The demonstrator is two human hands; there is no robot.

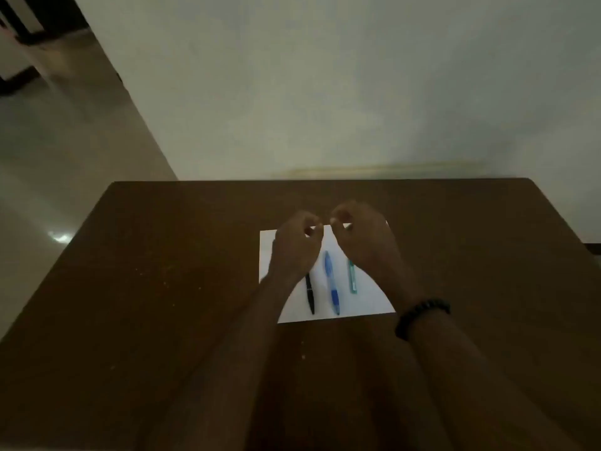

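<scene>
A white sheet of paper (364, 297) lies on the brown table (162, 288). Three pens lie on it side by side, pointing away from me: a black pen (310, 293) on the left, a blue pen (331, 284) in the middle, a teal pen (352, 277) on the right. My left hand (294, 247) and my right hand (362, 240) hover close together over the far half of the sheet. Both have their fingers curled in toward the thumbs, and I see nothing held in them. The light is dim and the fingertips are blurred.
A black bead bracelet (419, 315) sits on my right wrist. The table's far edge meets a pale wall (325, 92). A glossy tiled floor (48, 190) lies to the left, with dark furniture (19, 43) at the top-left corner.
</scene>
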